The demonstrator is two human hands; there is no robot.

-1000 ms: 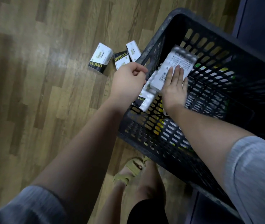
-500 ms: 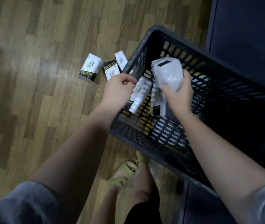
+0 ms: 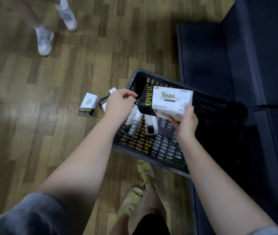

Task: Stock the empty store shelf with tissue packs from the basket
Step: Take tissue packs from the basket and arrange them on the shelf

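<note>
My right hand [image 3: 186,123] grips a white and black tissue pack [image 3: 166,100] by its right end, holding it above the black plastic basket [image 3: 219,106], label up. My left hand [image 3: 119,104] is just left of the pack, fingers curled at its black end; whether they pinch it I cannot tell. Two more tissue packs [image 3: 133,122] [image 3: 151,124] lean inside the basket under the held one. Loose packs [image 3: 88,105] lie on the wooden floor left of the basket. The dark blue shelf base [image 3: 211,53] stands to the right.
Another person's feet in white shoes [image 3: 45,39] stand on the floor at the top left. My own feet in yellow-green sandals [image 3: 143,168] are just in front of the basket. Wooden floor [image 3: 33,99] stretches to the left.
My right hand has lifted the tissue pack out of the basket and turned it label up. The view has pulled back, bringing the shelf base and another person's feet into view.
</note>
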